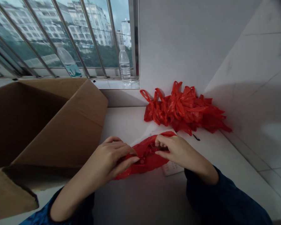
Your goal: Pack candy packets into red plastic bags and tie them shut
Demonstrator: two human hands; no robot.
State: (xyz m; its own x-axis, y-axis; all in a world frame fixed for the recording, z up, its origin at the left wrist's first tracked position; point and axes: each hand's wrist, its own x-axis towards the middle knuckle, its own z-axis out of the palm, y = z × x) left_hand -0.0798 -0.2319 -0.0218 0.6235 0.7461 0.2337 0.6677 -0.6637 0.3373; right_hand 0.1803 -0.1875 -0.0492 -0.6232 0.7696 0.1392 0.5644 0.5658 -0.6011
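A thin red plastic bag [152, 164] is spread open between my two hands, low over the white surface. Its left end is pinched by my left hand [115, 154], with thumb and fingers close together on the plastic. My right hand [172, 148] reaches over the bag's right side, fingers curled and thumb opposed. Something small and dark shows between those fingers, too dim to name. Small dark red items [144, 157] lie in the bag's mouth, their kind unclear. A white notepad or sheet with faint writing [173, 168] lies partly under the bag.
Several tied red bags [184, 107] are heaped against the wall. A large open cardboard box [67, 131] stands at left. Two plastic bottles, one clear [125, 67] and one labelled [69, 62], stand by the barred window. A small black object [196, 137] lies near the heap.
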